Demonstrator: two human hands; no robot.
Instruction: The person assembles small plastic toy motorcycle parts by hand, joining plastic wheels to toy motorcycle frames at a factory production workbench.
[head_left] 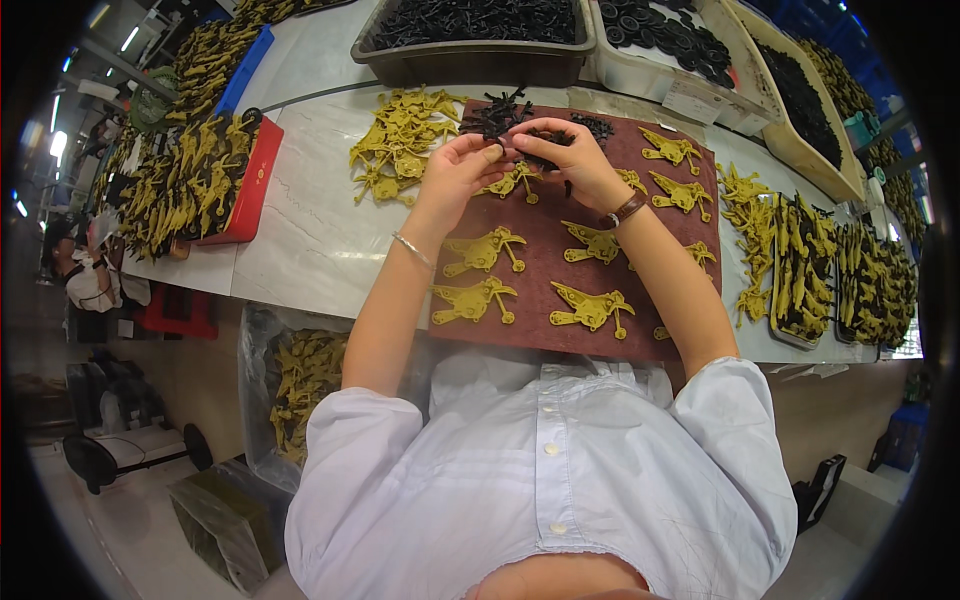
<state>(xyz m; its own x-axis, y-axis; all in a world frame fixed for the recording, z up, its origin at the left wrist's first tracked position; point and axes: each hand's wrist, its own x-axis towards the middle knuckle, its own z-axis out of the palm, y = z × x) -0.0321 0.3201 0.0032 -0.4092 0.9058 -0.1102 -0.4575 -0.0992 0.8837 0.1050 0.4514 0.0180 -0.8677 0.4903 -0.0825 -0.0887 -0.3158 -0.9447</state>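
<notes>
Head view: I looked down from afar on a pale surface point(310, 200) with a reddish-brown mat point(535, 335) spread on it.
Left hand point(452, 178): its thumb and fingertips were pinched close on a small black piece point(503, 147), just beside the right hand.
Right hand point(583, 172): I saw it curled around a bunch of black pieces point(545, 150), fingertips near the left one's; I could not tell how many it held.
Black pile point(497, 113): it lay at the mat's far edge, just beyond the hands.
Yellow pieces point(484, 252): these lay flat and spaced out in rows across the mat.
Yellow heap point(395, 140): it sat just beside the mat's far left corner.
Bins: a dark grey bin point(480, 68) stood beyond the mat, with a white bin point(685, 100) of black discs to its right.
Red tray point(258, 185): it stood well to the left, packed with yellow and black.
</notes>
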